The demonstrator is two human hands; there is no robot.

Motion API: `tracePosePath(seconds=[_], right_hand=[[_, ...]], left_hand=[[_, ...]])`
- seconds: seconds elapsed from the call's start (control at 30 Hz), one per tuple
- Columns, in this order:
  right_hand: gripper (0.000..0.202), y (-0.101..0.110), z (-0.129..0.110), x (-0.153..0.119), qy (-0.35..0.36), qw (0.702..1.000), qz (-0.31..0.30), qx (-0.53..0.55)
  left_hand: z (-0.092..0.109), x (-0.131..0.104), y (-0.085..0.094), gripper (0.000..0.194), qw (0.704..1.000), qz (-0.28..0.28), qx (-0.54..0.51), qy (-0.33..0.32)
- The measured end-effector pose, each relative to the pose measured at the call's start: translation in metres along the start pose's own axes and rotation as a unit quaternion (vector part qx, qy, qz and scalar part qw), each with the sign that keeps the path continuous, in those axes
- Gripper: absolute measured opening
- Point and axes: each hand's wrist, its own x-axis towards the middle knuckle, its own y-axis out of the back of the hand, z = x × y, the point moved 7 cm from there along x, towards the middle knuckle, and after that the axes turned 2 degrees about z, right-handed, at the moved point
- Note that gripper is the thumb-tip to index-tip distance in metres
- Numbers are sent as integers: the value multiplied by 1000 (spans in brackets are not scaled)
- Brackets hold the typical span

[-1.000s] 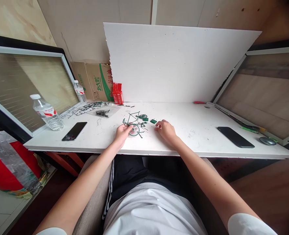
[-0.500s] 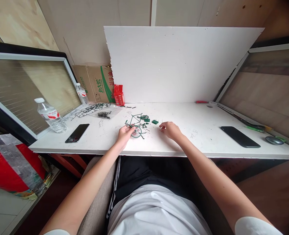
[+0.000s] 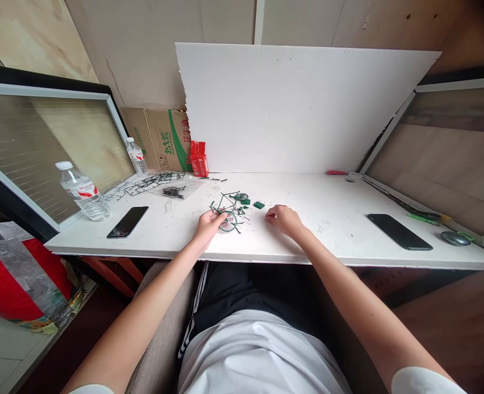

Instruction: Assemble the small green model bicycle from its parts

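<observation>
A small green model bicycle (image 3: 228, 203) is in my left hand (image 3: 209, 227), thumb and fingers closed on it near the spoked wheel (image 3: 229, 222). My right hand (image 3: 286, 220) is low over the white table to the right of the bicycle, apart from it. Its fingertips are pressed together, and anything between them is too small to make out. Between my hands and just beyond them lie a flat green block (image 3: 258, 205), another green piece (image 3: 245, 202), a second wheel (image 3: 242, 196) and several tiny dark parts.
Black sprue frames (image 3: 153, 183) and a clear bag of dark parts (image 3: 173, 192) lie at the back left. Phones flank my hands, one left (image 3: 127, 222), one right (image 3: 400, 231). Two water bottles (image 3: 81, 192) stand left, a red box (image 3: 199, 159) behind, a mouse (image 3: 455, 238) far right.
My right hand's fingers have drawn together into a pinch, with the hand staying in nearly the same spot. My left hand still holds the model bicycle. The camera view has shifted slightly.
</observation>
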Motion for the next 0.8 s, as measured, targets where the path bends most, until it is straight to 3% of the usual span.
tracePosePath(seconds=[0.33,0.57,0.6,0.67,0.7,0.77,0.8], right_hand=[[32,-3,-15,-8,13,997,-17,-72],[30,3,-25,-7,36,998,0,-51],[28,13,-29,-9,49,998,25,-21],[25,49,-43,-19,106,982,129,84],[25,76,-48,-31,140,955,214,152],[28,133,-47,-66,175,863,404,249],[30,154,-46,-84,199,825,452,274]], left_hand=[[2,-2,-3,52,1000,-5,11,-12],[3,-2,-2,51,1000,-5,19,-8],[3,-2,-2,51,1000,-4,17,-7],[4,-3,-3,49,1000,-4,16,-4],[4,-3,-4,48,1000,-4,16,-3],[3,-3,-4,48,1000,-4,14,-2],[1,-2,-4,49,1000,-4,13,0]])
